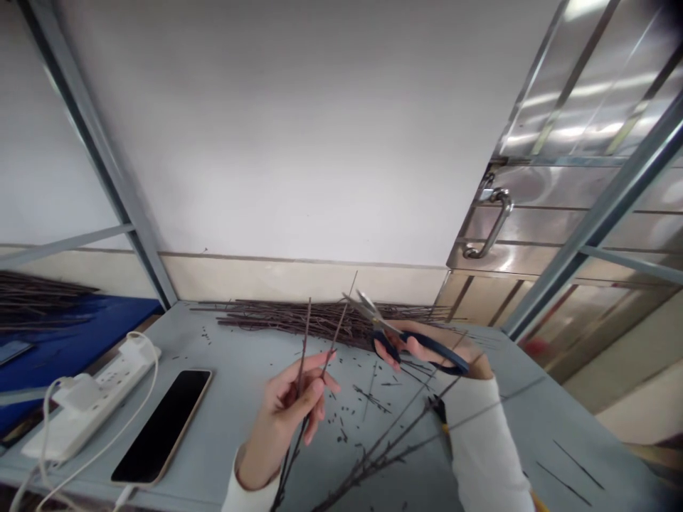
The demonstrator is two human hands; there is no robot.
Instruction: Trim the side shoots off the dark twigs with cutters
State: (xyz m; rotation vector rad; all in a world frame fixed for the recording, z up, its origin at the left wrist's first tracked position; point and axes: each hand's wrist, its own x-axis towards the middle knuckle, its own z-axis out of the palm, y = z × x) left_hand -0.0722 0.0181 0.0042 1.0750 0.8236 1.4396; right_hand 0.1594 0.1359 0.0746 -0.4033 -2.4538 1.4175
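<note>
My left hand (288,409) pinches two thin dark twigs (305,341) between thumb and fingers; they point upward and run down below the palm. To its right, my right hand (459,341) grips a pair of scissors (435,348) by the dark blue handles. The blades are spread apart, with their tips near the upper part of the right-hand twig; whether they touch it I cannot tell. A branching twig (368,466) slants across the foreground, its lower end out of view. Behind both hands lies a pile of twigs (299,320) along the wall.
Cut bits (373,400) litter the grey table (213,405). At left are a black-screened phone (165,427) and a white power strip (101,391) with plugs and cables. A black-and-yellow tool (440,412) is partly under my right sleeve. Metal posts (597,242) flank the table.
</note>
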